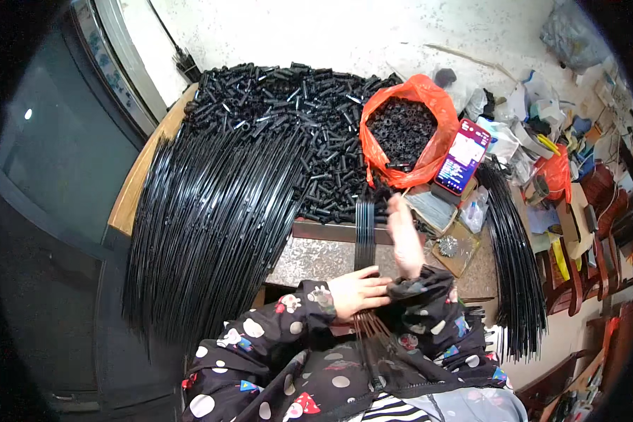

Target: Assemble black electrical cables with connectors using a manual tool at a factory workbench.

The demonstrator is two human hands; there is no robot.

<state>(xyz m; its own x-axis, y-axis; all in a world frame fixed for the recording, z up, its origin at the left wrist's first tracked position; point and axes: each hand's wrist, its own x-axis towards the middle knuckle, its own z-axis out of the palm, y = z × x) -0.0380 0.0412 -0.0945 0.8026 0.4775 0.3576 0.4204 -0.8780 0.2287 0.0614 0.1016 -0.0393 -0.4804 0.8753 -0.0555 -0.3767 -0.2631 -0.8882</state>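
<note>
A narrow row of thin black rods [365, 235] runs from the edge of the black parts pile down toward my lap. My left hand [359, 292] lies across the middle of the row, its fingers wrapped over the rods. Just right of their upper end, my right hand [404, 238] is raised on edge with its fingers stretched out, and I see nothing in it. Beyond the hands spreads a big heap of short black tubular parts [274, 98]. An orange-red plastic bag [444, 133] with small black round pieces inside sits at the heap's right side.
A large sheaf of long black rods [211, 218] covers the left of the table, another bundle [517, 267] hangs at the right. A phone [463, 156] with its screen lit leans beside the bag. Clutter [548, 133] fills the far right; a small silvery spiky piece [447, 246] lies nearby.
</note>
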